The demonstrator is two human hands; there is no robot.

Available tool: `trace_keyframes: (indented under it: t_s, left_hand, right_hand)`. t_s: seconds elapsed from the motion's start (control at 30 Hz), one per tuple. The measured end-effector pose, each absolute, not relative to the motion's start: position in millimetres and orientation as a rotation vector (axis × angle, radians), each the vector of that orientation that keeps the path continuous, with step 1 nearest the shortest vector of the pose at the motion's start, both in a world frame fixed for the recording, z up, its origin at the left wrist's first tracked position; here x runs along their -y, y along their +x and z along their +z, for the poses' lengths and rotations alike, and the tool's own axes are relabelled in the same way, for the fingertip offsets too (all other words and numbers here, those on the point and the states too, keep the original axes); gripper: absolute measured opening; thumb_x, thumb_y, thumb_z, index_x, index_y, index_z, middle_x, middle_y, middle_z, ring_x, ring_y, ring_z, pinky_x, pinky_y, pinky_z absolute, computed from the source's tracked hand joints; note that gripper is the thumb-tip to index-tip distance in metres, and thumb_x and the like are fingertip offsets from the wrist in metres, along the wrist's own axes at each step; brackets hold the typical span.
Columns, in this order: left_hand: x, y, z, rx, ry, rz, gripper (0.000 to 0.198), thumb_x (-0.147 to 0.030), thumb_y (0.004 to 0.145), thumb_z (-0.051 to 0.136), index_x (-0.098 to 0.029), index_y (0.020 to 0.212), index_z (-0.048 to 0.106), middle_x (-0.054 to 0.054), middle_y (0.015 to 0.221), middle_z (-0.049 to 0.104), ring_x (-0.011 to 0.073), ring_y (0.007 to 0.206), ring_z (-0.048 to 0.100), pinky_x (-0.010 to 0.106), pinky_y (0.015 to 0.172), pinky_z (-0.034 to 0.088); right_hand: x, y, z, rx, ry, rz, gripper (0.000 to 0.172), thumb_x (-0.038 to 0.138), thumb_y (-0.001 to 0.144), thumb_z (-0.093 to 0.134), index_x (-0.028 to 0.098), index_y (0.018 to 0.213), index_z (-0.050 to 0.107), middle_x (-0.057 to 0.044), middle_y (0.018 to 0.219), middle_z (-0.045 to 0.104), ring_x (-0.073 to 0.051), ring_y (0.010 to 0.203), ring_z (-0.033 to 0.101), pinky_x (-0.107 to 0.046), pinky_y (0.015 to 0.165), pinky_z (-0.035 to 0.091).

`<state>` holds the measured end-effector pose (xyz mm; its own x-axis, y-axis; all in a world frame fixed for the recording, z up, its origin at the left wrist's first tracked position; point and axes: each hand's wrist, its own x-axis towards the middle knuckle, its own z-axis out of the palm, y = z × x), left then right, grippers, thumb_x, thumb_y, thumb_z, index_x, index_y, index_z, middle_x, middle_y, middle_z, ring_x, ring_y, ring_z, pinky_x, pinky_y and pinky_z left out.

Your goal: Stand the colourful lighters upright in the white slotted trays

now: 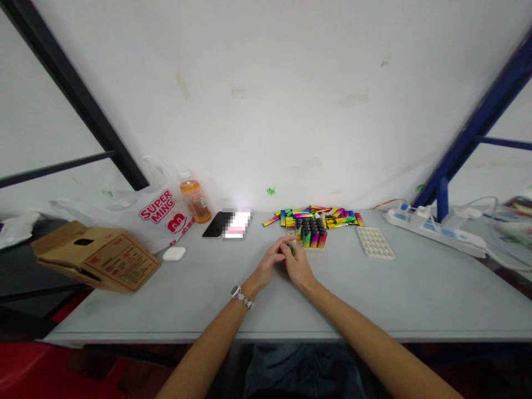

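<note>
My left hand [270,261] and my right hand [298,266] meet above the middle of the table. Between their closed fingers sits a small lighter [290,247], mostly covered, with a dark and green part showing. Just beyond my right hand, several rainbow-coloured lighters [316,238] stand upright in a tight block, black tops up. Behind that block lies a loose spread of shiny multicoloured pieces [286,217], which look like more lighters or their foil sleeves. A white tray with rows of round hollows [374,243] lies to the right.
Along the grey table's [187,310] left side are a cardboard box [120,260], a white plastic bag [145,221], an orange drink bottle [195,199], a white case [174,254] and a phone [216,224]. A power strip [436,230] with cables lies at the right. A wall rises behind.
</note>
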<state>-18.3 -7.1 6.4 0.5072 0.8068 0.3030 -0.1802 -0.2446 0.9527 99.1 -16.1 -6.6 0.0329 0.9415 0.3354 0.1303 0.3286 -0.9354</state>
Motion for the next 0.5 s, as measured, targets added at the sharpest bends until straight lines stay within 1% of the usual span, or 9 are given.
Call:
trace_keyframes:
  t_s: [0.1, 0.27, 0.33, 0.5]
  left_hand:
    - [7.0, -17.7, 6.0, -0.561, 1.546, 1.045, 0.056, -0.024, 0.074, 0.047, -0.015, 0.129, 0.056, 0.008, 0.14, 0.051, 0.0307, 0.135, 0.037, 0.045, 0.116, 0.02]
    - [7.2, -17.8, 4.7, -0.571, 1.538, 1.052, 0.057, -0.026, 0.074, 0.05, -0.015, 0.13, 0.055, 0.008, 0.141, 0.05, 0.0314, 0.134, 0.037, 0.045, 0.116, 0.021]
    - [7.0, -18.3, 3.7, -0.572, 1.537, 1.042, 0.057, -0.027, 0.075, 0.05, -0.016, 0.131, 0.054, 0.008, 0.141, 0.05, 0.0313, 0.134, 0.038, 0.045, 0.115, 0.021]
    - [6.8, -20.0, 2.4, -0.577, 1.538, 1.019, 0.058, -0.028, 0.076, 0.049, -0.015, 0.133, 0.052, 0.009, 0.135, 0.054, 0.0317, 0.132, 0.04, 0.045, 0.114, 0.024]
  right_hand:
    - [17.5, 99.4, -4.8, 1.399, -1.044, 0.878, 0.034, 0.042, 0.092, 0.044, 0.018, 0.07, 0.052, 0.002, 0.063, 0.049, -0.013, 0.061, 0.043, -0.026, 0.058, 0.033]
    - [18.3, 99.6, -5.0, 1.379, -1.038, 0.917, 0.039, 0.048, 0.093, 0.044, 0.019, 0.068, 0.05, 0.003, 0.061, 0.045, -0.013, 0.058, 0.039, -0.025, 0.054, 0.03]
    - [18.2, 99.5, -5.6, 1.373, -1.04, 0.919, 0.039, 0.048, 0.093, 0.044, 0.019, 0.068, 0.05, 0.003, 0.06, 0.045, -0.013, 0.058, 0.039, -0.025, 0.053, 0.03]
    - [17.7, 99.1, -6.9, 1.38, -1.035, 0.9, 0.037, 0.046, 0.093, 0.043, 0.019, 0.068, 0.049, 0.003, 0.061, 0.046, -0.013, 0.059, 0.04, -0.025, 0.054, 0.03]
